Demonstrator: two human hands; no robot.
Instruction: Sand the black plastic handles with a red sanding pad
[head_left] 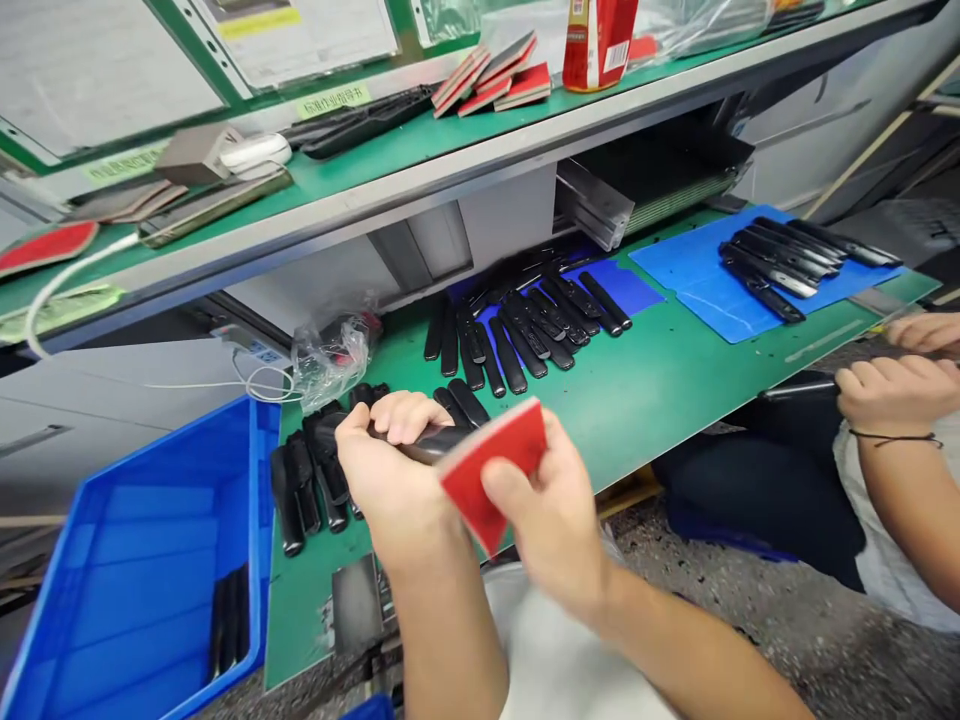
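1. the left hand (390,465), just left of the lower middle of the frame, is clamped on a black handle-like piece (442,443), with the fingers wrapped over it and the thumb alongside.
2. that piece lies within the left grip and sticks out toward the middle of the frame, where its end passes out of sight behind a red pad (495,470).
3. the right hand (555,510), right of the left one, is closed on the pad, thumb pressed flat on its red face; the pad is tilted and slightly blurred, and whether it touches the piece i cannot tell.
4. both hands are above the near edge of the green table (630,420).
5. a left cluster of black pieces (307,480) lies on the table just left of the left hand, and a larger middle cluster (525,335) lies beyond both hands, at the centre of the frame.
6. a blue bin (165,530) fills the lower left, with a few dark pieces (230,620) inside.
7. more black parts (780,260) rest on a blue mat (682,270) at the upper right.
8. a co-worker (874,520) sits at the right edge.
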